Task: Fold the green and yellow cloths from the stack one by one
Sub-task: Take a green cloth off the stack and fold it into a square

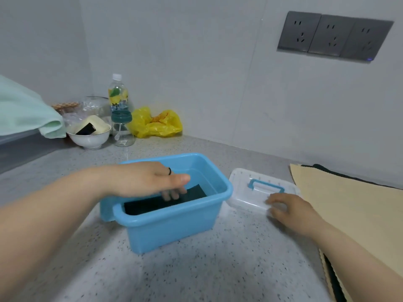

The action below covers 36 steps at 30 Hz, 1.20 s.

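A blue plastic box (170, 216) stands on the speckled counter. A dark folded cloth (148, 204) lies flat on its bottom. My left hand (141, 179) reaches over the box's near-left rim, its fingertips down on the dark cloth and its thumb stretched out above. My right hand (292, 210) rests on the near edge of a clear lid with a blue handle (246, 188), which lies just right of the box. A pale yellow cloth (349, 203) is spread out at the right, with a dark cloth (327, 168) showing under its far edge.
A light green towel (26, 112) hangs in at the far left. In the back corner stand a white bowl (89, 138), a drink bottle (117, 94), a glass jar (123, 131) and a yellow plastic bag (157, 125). Wall sockets (333, 35) sit up at the right.
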Available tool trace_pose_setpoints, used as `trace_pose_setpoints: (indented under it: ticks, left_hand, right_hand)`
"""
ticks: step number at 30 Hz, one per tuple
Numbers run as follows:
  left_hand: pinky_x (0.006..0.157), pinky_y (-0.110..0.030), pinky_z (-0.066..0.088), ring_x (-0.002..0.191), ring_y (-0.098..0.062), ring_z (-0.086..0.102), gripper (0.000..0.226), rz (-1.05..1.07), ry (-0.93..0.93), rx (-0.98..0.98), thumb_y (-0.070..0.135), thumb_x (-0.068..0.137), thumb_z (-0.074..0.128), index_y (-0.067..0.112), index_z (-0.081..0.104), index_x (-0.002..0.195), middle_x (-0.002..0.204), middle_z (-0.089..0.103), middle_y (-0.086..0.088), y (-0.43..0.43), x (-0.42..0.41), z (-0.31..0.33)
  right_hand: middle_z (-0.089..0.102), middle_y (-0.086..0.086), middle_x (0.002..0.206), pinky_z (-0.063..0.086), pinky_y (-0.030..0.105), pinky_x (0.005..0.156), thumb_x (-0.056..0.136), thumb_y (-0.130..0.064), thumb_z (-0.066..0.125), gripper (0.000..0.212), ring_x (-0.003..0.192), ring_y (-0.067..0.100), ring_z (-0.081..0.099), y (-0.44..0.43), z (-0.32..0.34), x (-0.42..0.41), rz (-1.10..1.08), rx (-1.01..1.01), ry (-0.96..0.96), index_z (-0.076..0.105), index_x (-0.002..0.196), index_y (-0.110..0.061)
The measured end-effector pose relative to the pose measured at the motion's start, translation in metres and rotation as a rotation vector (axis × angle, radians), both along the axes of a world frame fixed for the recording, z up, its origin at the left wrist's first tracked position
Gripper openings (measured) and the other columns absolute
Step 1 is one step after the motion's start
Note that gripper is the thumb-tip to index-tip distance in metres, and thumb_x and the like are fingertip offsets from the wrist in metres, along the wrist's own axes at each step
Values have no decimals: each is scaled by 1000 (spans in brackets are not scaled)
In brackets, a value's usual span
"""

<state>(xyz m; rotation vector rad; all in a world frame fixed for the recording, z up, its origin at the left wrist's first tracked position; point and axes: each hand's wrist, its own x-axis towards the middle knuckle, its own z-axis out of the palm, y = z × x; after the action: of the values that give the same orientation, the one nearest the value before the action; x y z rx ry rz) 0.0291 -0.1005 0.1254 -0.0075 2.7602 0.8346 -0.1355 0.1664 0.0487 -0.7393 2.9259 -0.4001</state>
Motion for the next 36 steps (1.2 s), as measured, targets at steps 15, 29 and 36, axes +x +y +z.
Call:
trace_pose_setpoints:
  ticks: [15,29,36]
  left_hand:
    - [64,-26,32,88,-21,53,25,412,200,-848,36,95,35,22,51,109,98,58,1,5,30,-45]
    - [44,-24,22,74,-18,47,20,799,234,-937,31,95,37,25,54,103,90,60,7,-94,43,-52]
    - [43,-23,20,73,-17,47,19,854,253,-917,36,93,40,25,55,96,63,35,9,-117,55,-48]
  right_hand:
    - [47,5,137,34,30,100,94,-21,35,41,121,26,47,-118,-16,5,111,108,89,37,135,-28]
    - [49,12,131,41,32,97,97,-22,35,39,116,26,49,-279,-15,1,247,48,79,43,135,-19]
    - [38,9,142,29,31,108,97,-16,36,42,129,25,35,-279,-11,5,359,63,97,35,139,-14]
